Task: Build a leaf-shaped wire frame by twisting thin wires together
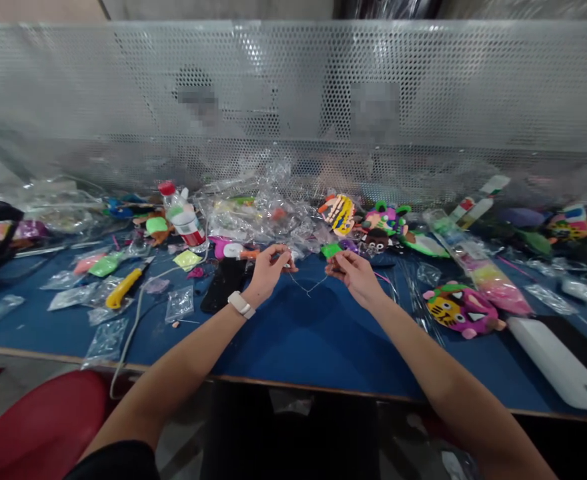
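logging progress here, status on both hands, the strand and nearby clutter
Left hand and right hand pinching thin strand. Strand sagging between them, over blue tabletop. Yellow utility knife off to the left.

Plain black fabric short sleeve (116, 461) on left arm. Left wrist: pale, whitish wristband with rounded rectangular face (241, 305), smooth finish. Black cloth legwear (238, 427). Forearms bare; left hand (269, 270) and right hand (356, 275) ungloved.

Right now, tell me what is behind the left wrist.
A flat black object lies on the blue table, partly behind the left wrist and its pale wristband. The covered part, and anything else hidden by the wrist, cannot be seen.
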The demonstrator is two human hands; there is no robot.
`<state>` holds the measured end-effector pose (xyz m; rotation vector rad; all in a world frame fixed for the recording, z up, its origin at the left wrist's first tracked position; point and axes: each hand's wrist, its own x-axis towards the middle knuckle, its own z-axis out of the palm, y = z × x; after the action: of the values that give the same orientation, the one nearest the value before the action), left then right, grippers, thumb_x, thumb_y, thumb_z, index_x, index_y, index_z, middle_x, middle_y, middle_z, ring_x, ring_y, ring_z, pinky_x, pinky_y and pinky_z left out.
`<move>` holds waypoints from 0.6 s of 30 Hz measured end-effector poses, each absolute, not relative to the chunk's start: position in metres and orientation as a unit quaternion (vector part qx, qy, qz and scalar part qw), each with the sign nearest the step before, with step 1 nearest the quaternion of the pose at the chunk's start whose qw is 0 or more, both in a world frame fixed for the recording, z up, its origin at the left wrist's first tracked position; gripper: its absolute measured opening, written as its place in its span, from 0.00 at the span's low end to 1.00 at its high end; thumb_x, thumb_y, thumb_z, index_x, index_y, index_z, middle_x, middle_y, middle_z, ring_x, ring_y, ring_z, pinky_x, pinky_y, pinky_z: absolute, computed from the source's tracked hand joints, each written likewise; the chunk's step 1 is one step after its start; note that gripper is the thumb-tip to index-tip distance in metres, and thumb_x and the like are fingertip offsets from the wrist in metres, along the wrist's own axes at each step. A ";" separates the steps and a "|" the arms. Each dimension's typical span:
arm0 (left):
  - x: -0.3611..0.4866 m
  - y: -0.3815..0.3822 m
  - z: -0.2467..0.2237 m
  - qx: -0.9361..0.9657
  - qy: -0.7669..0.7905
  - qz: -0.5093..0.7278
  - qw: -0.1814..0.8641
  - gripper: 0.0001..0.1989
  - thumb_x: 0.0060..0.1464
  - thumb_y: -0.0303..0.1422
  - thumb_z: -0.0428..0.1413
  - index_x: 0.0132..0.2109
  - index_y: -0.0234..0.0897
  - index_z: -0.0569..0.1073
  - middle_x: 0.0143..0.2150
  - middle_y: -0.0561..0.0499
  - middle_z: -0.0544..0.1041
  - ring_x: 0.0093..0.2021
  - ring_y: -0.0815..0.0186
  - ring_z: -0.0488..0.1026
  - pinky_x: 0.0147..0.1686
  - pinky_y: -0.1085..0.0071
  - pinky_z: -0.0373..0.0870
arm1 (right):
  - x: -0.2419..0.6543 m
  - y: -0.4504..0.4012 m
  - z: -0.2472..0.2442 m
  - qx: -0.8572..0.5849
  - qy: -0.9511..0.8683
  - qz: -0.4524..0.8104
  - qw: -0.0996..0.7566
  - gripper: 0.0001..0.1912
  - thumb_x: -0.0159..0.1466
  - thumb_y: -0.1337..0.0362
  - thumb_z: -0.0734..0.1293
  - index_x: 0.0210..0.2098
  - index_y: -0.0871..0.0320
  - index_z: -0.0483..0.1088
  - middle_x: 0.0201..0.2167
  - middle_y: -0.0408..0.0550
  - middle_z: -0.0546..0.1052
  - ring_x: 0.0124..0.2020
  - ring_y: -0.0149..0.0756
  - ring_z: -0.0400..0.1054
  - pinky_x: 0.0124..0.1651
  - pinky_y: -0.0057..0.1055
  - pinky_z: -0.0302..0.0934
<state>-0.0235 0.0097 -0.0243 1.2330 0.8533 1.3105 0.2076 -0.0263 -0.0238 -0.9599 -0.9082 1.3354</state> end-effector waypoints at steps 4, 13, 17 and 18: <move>-0.026 0.009 -0.029 0.522 0.370 0.536 0.550 0.16 0.57 0.44 0.67 0.40 0.37 0.75 0.30 0.54 0.76 0.30 0.66 0.78 0.38 0.64 0.84 | 0.200 -0.029 -0.027 -0.416 -0.336 0.597 0.599 0.29 0.46 0.40 0.85 0.36 0.53 0.82 0.35 0.44 0.85 0.34 0.34 0.78 0.42 0.32 0.76; -0.027 0.008 -0.030 0.531 0.408 0.501 0.549 0.17 0.56 0.46 0.67 0.41 0.38 0.76 0.31 0.53 0.79 0.33 0.63 0.81 0.42 0.60 0.85 | 0.199 -0.029 -0.037 -0.477 -0.383 0.504 0.610 0.29 0.55 0.36 0.79 0.35 0.58 0.82 0.30 0.49 0.85 0.28 0.40 0.78 0.36 0.37 0.74; -0.027 0.009 -0.031 0.530 0.420 0.495 0.546 0.17 0.55 0.46 0.68 0.41 0.37 0.77 0.35 0.50 0.80 0.36 0.60 0.84 0.42 0.59 0.86 | 0.200 -0.030 -0.040 -0.498 -0.390 0.478 0.609 0.28 0.57 0.36 0.77 0.36 0.56 0.82 0.31 0.49 0.84 0.28 0.41 0.78 0.34 0.38 0.74; -0.027 0.008 -0.031 0.527 0.420 0.495 0.548 0.17 0.55 0.45 0.68 0.42 0.37 0.78 0.36 0.50 0.81 0.36 0.60 0.84 0.41 0.59 0.86 | 0.200 -0.030 -0.040 -0.499 -0.395 0.478 0.606 0.28 0.57 0.37 0.77 0.37 0.56 0.82 0.31 0.49 0.84 0.28 0.41 0.77 0.33 0.38 0.74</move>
<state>-0.0265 0.0082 -0.0308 1.2495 0.9957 1.1725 0.2004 -0.0299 -0.0403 -1.1534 -0.9124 1.1042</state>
